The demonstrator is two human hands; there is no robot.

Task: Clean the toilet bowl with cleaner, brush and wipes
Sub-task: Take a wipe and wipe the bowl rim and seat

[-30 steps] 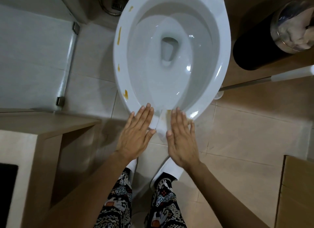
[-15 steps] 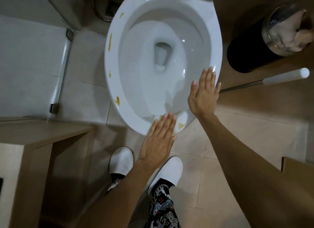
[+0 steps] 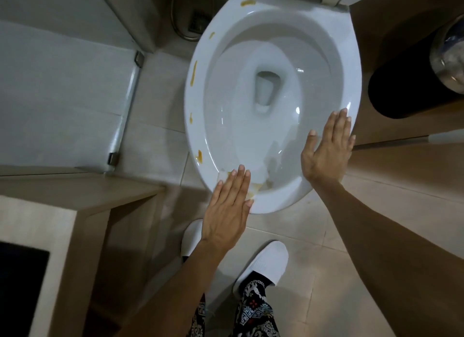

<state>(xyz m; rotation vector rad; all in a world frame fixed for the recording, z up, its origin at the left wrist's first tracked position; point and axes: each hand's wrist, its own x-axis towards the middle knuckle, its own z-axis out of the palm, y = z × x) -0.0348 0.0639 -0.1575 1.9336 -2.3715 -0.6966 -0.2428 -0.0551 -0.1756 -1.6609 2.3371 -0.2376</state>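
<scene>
Spreading apart along the white ceramic toilet bowl [image 3: 273, 105] rim: flat left hand [image 3: 229, 206] pressing a white wipe [image 3: 223, 177] over front stains, flat-fingered right hand [image 3: 327, 148] now resting on the right rim; yellow spots [image 3: 193, 72] remaining.

Both forearms are bare, with no sleeves, watches or rings on the left hand [image 3: 227, 211] or the right hand [image 3: 326, 149]. The trousers [image 3: 253, 311] are black with a busy white pattern and small red accents. Plain white slippers [image 3: 266, 266] cover the feet.
</scene>
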